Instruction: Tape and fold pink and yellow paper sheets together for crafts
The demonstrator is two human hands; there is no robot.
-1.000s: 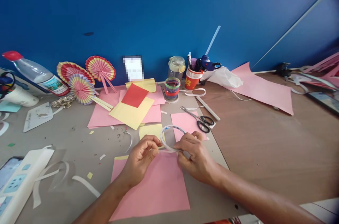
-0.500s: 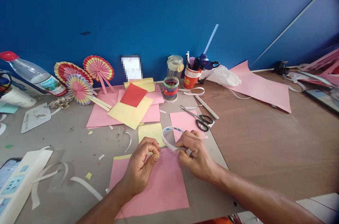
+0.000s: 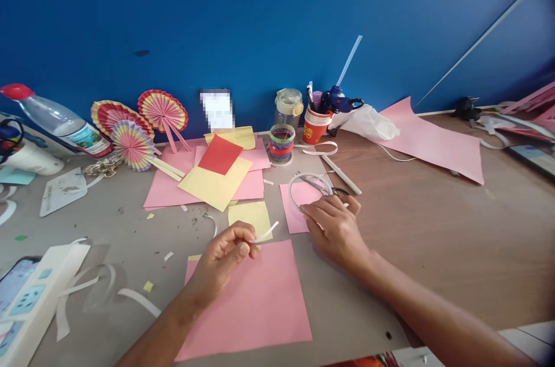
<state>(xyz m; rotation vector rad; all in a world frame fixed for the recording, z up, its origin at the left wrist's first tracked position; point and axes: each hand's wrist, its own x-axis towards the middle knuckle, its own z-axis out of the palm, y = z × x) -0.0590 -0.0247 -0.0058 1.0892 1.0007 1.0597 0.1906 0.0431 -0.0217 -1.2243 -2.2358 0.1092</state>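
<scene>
My left hand (image 3: 225,257) is closed in a pinch on the end of a thin white strip (image 3: 265,233), just above the near pink sheet (image 3: 255,303). My right hand (image 3: 336,228) has its fingers curled around a thin white tape ring (image 3: 303,185), which stands over a small pink sheet (image 3: 301,205). The hand lies on top of the black-handled scissors (image 3: 340,191), most of which are hidden. A yellow square (image 3: 249,215) lies between my hands.
Pink, yellow and red sheets (image 3: 214,173) are stacked behind. Three paper fans (image 3: 139,130), a bottle (image 3: 60,121), a banded cup (image 3: 281,144), a pen cup (image 3: 314,124) with a glue gun stand along the blue wall. A power strip (image 3: 30,297) and white strips lie at left.
My right hand moved right and away with the tape ring, onto the scissors. My left hand stayed near the pink sheet, now pinching a separate short white strip.
</scene>
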